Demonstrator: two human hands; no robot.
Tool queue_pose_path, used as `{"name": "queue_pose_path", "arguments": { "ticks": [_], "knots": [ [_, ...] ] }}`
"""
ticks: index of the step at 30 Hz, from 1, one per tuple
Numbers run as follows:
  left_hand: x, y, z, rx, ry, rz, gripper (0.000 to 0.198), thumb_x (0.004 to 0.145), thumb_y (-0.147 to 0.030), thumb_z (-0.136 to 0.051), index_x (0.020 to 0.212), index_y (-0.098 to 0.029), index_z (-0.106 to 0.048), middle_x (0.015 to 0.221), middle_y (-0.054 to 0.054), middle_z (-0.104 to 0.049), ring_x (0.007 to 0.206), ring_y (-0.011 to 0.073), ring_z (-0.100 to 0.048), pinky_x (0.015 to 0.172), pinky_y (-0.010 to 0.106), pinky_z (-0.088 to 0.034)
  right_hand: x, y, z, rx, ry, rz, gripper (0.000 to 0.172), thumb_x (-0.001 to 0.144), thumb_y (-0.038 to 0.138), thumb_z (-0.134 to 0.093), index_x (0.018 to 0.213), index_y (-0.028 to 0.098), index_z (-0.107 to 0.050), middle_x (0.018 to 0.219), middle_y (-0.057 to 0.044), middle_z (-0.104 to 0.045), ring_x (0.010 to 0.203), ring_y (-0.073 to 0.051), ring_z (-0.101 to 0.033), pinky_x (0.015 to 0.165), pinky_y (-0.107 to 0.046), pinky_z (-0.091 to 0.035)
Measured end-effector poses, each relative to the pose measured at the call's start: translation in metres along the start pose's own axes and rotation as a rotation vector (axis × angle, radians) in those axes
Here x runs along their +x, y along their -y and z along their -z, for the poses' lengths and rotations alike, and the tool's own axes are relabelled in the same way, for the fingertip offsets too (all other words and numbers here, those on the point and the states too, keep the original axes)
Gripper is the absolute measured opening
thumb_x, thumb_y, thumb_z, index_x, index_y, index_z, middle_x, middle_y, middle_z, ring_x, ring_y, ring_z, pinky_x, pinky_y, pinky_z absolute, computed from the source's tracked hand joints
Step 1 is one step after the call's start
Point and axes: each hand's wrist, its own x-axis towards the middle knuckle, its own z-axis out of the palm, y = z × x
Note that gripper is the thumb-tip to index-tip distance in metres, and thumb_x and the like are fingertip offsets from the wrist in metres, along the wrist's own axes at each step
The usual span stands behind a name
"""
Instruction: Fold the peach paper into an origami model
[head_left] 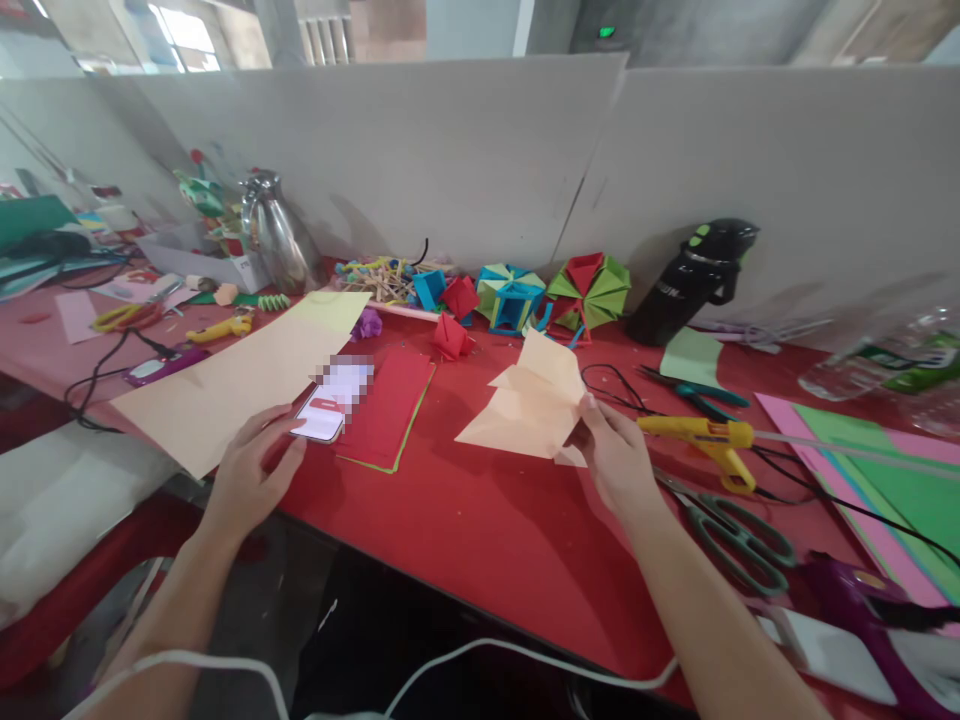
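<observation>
My left hand is closed at the near left edge of a smartphone, with the thumb and fingers at its corner. The phone's screen is lit and partly blurred out. It overlaps a stack of red paper with a green sheet showing along its edge. Between the thumb and fingers of my right hand is a creased piece of peach paper, its flaps standing partly unfolded above the red table. The fingertips behind the paper are hidden.
Folded paper models stand by the partition. To the right are a yellow glue gun, green-handled scissors, pliers, a black bottle and coloured sheets. A large peach sheet and a steel jug are left.
</observation>
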Motion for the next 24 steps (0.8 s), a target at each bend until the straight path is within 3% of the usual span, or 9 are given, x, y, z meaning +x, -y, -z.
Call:
{"name": "queue_pose_path", "arguments": {
  "ticks": [7, 16, 24],
  "knots": [
    [0.031, -0.004, -0.008, 0.032, -0.012, -0.009, 0.033, 0.088, -0.038, -0.052, 0.112, -0.02, -0.065, 0.125, 0.012, -0.059, 0.116, 0.0264, -0.058, 0.103, 0.042, -0.045, -0.002, 0.001, -0.002, -0.032, -0.008, -0.004, 0.038, 0.076, 0.055, -0.07, 0.069, 0.018, -0.064, 0.061, 0.0, -0.058, 0.054, -0.013, -0.051, 0.052, -0.026, -0.045],
    [0.027, 0.0, -0.017, 0.127, 0.139, 0.017, 0.046, 0.089, -0.05, -0.047, 0.127, -0.026, -0.057, 0.143, 0.01, -0.047, 0.133, 0.0307, -0.044, 0.108, 0.049, -0.038, -0.004, 0.003, -0.003, -0.05, -0.004, -0.019, 0.037, 0.075, 0.056, -0.07, 0.073, 0.019, -0.067, 0.061, 0.001, -0.058, 0.054, -0.013, -0.052, 0.054, -0.027, -0.045],
    [0.029, -0.001, -0.019, 0.182, 0.149, 0.038, 0.045, 0.089, -0.051, -0.047, 0.123, -0.026, -0.062, 0.144, 0.01, -0.047, 0.134, 0.0328, -0.042, 0.107, 0.053, -0.038, -0.004, 0.003, -0.004, -0.054, 0.011, -0.029, 0.037, 0.076, 0.056, -0.069, 0.072, 0.019, -0.065, 0.062, 0.001, -0.058, 0.054, -0.013, -0.052, 0.053, -0.028, -0.045]
  ]
}}
